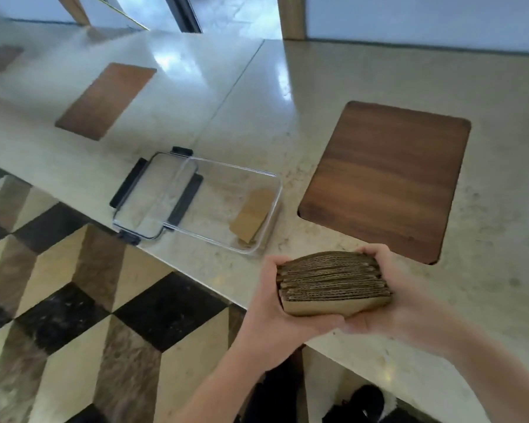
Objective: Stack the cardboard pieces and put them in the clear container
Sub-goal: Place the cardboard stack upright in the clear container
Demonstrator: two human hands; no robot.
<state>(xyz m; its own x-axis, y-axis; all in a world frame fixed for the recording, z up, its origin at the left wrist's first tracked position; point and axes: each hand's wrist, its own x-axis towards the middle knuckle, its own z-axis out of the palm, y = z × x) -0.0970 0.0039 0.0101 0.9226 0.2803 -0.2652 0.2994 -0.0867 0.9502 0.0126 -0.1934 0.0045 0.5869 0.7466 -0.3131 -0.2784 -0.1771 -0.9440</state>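
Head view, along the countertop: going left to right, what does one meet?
Far wooden inlay → clear lid with black clips → clear container, some cardboard inside → cardboard stack held in both hands → near wooden inlay.

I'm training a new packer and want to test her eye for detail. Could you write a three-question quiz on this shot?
1. True or false: the clear container already has cardboard in it.
2. Multiple choice: the cardboard stack is (a) lying on the wooden board, (b) held between the left hand and right hand, (c) resting on the lid.
3. Short answer: where is the lid relative to the container?

Key
1. True: a few flat cardboard pieces lie at its right end.
2. b
3. At the container's left end, overlapping it, with black clips on its edges.
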